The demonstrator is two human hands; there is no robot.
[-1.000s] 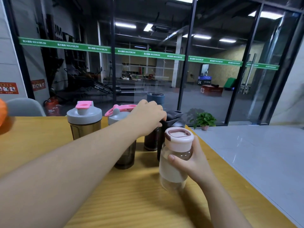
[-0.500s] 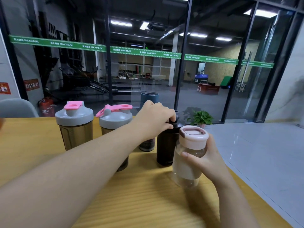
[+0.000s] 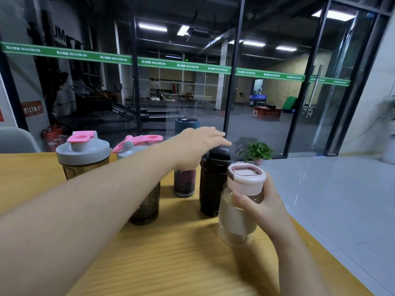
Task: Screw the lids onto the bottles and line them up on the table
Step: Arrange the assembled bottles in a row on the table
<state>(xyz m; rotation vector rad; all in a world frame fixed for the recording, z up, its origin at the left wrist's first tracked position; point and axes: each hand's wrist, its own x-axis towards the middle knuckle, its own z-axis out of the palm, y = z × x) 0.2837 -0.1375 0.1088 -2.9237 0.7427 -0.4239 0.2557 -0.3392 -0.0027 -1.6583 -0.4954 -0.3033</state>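
while the right hand (image 3: 264, 207) grips the clear bottle (image 3: 239, 212), the left hand (image 3: 198, 144) hovers open-fingered over the black bottle (image 3: 211, 184).

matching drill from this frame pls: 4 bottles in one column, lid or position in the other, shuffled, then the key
Things
1. leftmost shaker
2. black bottle
3. clear bottle
4. tumbler with printed label

States
A. pale pink lid, held by the right hand
B. dark blue-grey lid, standing farthest back
C. grey lid with a pink flip cap, standing on the table untouched
D. dark domed lid, under the fingers of the open left hand

Pairs: 1-C, 2-D, 3-A, 4-B
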